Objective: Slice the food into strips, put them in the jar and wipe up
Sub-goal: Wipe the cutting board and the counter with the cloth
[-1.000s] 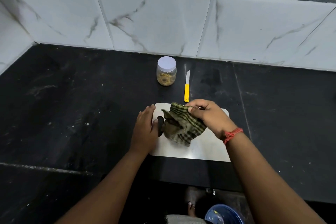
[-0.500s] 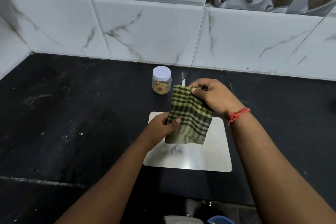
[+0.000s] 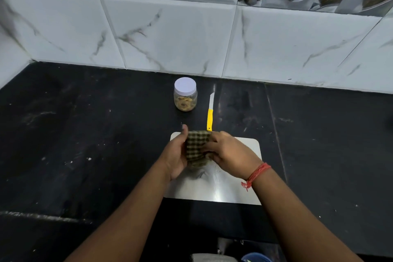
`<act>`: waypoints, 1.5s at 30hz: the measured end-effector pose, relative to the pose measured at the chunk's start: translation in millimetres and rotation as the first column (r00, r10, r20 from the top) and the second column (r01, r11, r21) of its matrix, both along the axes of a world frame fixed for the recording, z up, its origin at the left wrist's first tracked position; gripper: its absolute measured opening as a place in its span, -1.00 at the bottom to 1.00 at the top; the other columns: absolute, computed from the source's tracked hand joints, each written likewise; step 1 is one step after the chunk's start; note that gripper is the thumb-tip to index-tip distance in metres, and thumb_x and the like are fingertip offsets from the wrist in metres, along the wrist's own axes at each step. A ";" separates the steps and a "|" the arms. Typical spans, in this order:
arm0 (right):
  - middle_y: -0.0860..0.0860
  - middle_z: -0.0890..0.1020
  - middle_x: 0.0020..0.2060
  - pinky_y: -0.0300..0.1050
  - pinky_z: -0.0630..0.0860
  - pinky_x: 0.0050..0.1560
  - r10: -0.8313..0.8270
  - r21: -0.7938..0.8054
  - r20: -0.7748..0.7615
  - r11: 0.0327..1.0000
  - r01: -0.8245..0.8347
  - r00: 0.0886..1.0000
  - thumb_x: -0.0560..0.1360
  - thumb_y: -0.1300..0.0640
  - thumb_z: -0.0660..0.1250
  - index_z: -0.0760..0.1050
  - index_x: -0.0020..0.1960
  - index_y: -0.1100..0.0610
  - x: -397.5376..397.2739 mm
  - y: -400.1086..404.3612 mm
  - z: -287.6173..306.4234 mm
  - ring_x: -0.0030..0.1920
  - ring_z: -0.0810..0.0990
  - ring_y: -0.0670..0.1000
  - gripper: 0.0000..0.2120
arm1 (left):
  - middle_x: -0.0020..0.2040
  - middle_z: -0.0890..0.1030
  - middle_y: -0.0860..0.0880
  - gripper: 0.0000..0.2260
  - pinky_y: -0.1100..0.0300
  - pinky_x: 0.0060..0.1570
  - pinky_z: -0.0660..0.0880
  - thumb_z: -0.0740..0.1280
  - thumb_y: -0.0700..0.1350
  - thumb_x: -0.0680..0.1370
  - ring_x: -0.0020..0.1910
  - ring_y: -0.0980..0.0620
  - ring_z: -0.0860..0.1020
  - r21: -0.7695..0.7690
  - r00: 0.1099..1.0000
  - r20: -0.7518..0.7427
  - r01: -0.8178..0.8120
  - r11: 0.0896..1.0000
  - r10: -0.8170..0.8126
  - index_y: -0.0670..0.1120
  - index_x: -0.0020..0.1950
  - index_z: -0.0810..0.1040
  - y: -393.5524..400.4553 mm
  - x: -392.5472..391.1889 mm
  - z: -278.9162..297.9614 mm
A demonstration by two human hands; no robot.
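2 hands — left hand, right hand — fingers curled, gripping checked cloth above cutting board.

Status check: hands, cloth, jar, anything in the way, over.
Left hand and right hand both grip checked cloth above cutting board. Jar lidded, strips inside. Knife parked behind board, nothing blocking.
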State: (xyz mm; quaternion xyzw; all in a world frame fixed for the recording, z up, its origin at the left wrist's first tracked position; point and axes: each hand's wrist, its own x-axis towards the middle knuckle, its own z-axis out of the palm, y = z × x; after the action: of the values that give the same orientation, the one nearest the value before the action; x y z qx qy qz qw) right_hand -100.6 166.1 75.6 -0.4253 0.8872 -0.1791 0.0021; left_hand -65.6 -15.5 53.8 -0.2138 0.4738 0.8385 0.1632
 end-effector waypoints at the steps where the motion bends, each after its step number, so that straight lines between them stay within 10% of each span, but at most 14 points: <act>1: 0.01 0.52 -0.07 -0.02 0.50 -0.05 -0.028 -0.047 0.053 0.998 0.031 0.998 0.52 0.10 0.34 0.62 0.05 0.07 -0.3 0.8 -0.8 -0.04 0.45 0.04 -0.85 | 0.06 0.68 -0.21 -0.65 -0.20 0.14 0.56 0.25 0.12 0.63 0.00 -0.16 0.67 -0.065 0.998 -0.026 0.048 0.997 -0.050 -0.12 0.06 0.68 -0.7 1.1 -1.7; 5: -0.09 0.49 0.12 -0.27 0.34 0.19 -0.197 -0.198 0.279 0.946 0.257 0.940 0.55 -0.06 0.33 0.49 0.25 0.00 -14.6 2.7 -1.3 0.15 0.42 -0.10 -0.70 | 0.03 0.69 -0.14 -0.81 0.02 -0.12 0.62 0.29 -0.14 0.65 -0.01 -0.08 0.68 -0.186 0.984 -0.063 0.153 0.971 -0.167 -0.17 0.21 0.59 -2.8 2.2 -3.8; 8: -0.08 0.56 -0.08 -0.23 0.44 -0.08 -0.209 -0.003 0.599 0.965 0.262 0.773 0.52 -0.11 0.36 0.54 0.09 -0.01 -22.9 4.7 -5.6 -0.10 0.52 -0.12 -0.78 | -0.04 0.71 -0.06 -0.86 0.10 -0.12 0.59 0.30 -0.13 0.65 -0.04 -0.02 0.67 -0.295 0.965 -0.057 0.230 0.927 -0.258 -0.11 0.16 0.61 -7.5 1.0 -3.0; 11: -0.09 0.48 -0.35 -0.18 0.38 -0.30 -0.244 -0.021 0.739 0.924 0.383 0.628 0.50 -0.06 0.40 0.49 -0.22 0.02 -16.3 2.4 -26.0 -0.35 0.43 -0.11 -0.78 | -0.08 0.66 0.10 -0.93 0.24 -0.11 0.51 0.37 -0.04 0.61 -0.05 0.14 0.62 -0.743 0.927 -0.021 0.236 0.626 -0.375 0.03 0.08 0.58 -14.2 -6.2 -10.6; 19: 0.10 0.55 0.03 -0.06 0.44 -0.08 -0.555 0.256 0.245 0.828 0.499 0.795 0.57 -0.02 0.26 0.41 0.11 0.16 10.1 -9.1 -58.7 0.02 0.54 0.14 -0.73 | 0.22 0.58 -0.02 -0.74 -0.04 0.32 0.40 0.35 -0.14 0.58 0.21 -0.04 0.51 -0.990 0.886 -0.138 -0.139 0.030 -0.444 -0.09 0.27 0.56 -32.6 5.9 -64.5; 24: 0.02 0.49 0.27 0.05 0.40 0.31 -0.199 0.095 -0.017 0.975 0.200 0.980 0.50 -0.13 0.23 0.42 0.34 0.07 19.6 -10.6 -71.5 0.30 0.41 0.09 -0.53 | 0.43 0.49 -0.12 -0.62 -0.24 0.47 0.22 0.23 -0.12 0.60 0.44 -0.14 0.41 -0.958 0.869 -0.046 -0.179 -0.225 -0.493 -0.16 0.42 0.48 -38.3 23.9 -86.2; 29: 0.03 0.20 0.54 0.14 0.14 0.50 -0.107 0.275 -0.079 0.953 0.125 0.991 0.60 -0.20 0.02 0.18 0.55 0.05 28.4 -24.2 -99.7 0.56 0.07 0.13 -0.41 | 0.56 0.32 -0.11 -0.48 -0.23 0.51 0.15 0.00 0.00 0.63 0.58 -0.13 0.20 -0.933 0.854 0.091 -0.106 -0.344 -0.512 -0.16 0.54 0.33 -44.1 35.7 -96.3; 34: 0.09 0.13 0.56 0.16 0.13 0.51 -0.463 0.218 -0.006 0.864 0.453 0.886 0.63 -0.10 0.00 0.11 0.57 0.09 28.5 -50.0 -100.3 0.57 0.00 0.15 -0.44 | 0.62 0.20 -0.09 -0.44 -0.20 0.55 0.00 -0.04 0.09 0.65 0.62 -0.11 0.07 -0.922 0.851 0.162 -0.049 -0.383 -0.499 -0.14 0.59 0.25 -44.4 38.8 -101.1; 38: 0.08 0.13 0.56 0.14 0.16 0.50 -0.275 0.227 -0.043 0.934 0.277 0.961 0.63 -0.11 0.00 0.13 0.57 0.09 37.2 -55.2 -105.7 0.57 0.02 0.13 -0.44 | 0.60 0.23 -0.12 -0.40 -0.17 0.53 -0.03 -0.07 0.17 0.66 0.61 -0.13 0.12 -0.924 0.848 0.160 -0.052 -0.379 -0.505 -0.16 0.57 0.29 -45.8 38.2 -100.6; 42: 0.11 0.10 0.56 0.12 0.15 0.51 -0.552 0.227 -0.030 0.808 0.543 0.834 0.62 -0.06 0.02 0.11 0.57 0.13 11.7 -48.0 -104.8 0.57 0.01 0.16 -0.43 | 0.62 0.15 -0.13 -0.31 -0.17 0.53 -0.05 -0.19 0.25 0.66 0.62 -0.12 0.05 -0.927 0.842 0.160 -0.051 -0.372 -0.515 -0.17 0.59 0.22 -45.7 39.1 -100.3; 45: 0.12 0.11 0.56 0.11 0.13 0.52 -0.407 0.244 -0.041 0.882 0.404 0.913 0.62 -0.10 -0.01 0.10 0.57 0.16 30.9 -63.6 -109.2 0.57 0.00 0.14 -0.41 | 0.61 0.18 -0.15 -0.28 -0.18 0.53 -0.01 -0.24 0.28 0.66 0.61 -0.14 0.09 -0.930 0.842 0.143 -0.066 -0.363 -0.520 -0.18 0.58 0.25 -45.9 39.3 -100.5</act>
State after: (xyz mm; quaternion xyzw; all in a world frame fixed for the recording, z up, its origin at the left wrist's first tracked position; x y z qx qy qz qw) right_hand -69.7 102.5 -33.6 -0.2259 0.9717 -0.0661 0.0224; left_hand -26.3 -61.4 -46.8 0.0106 0.9972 0.0742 0.0079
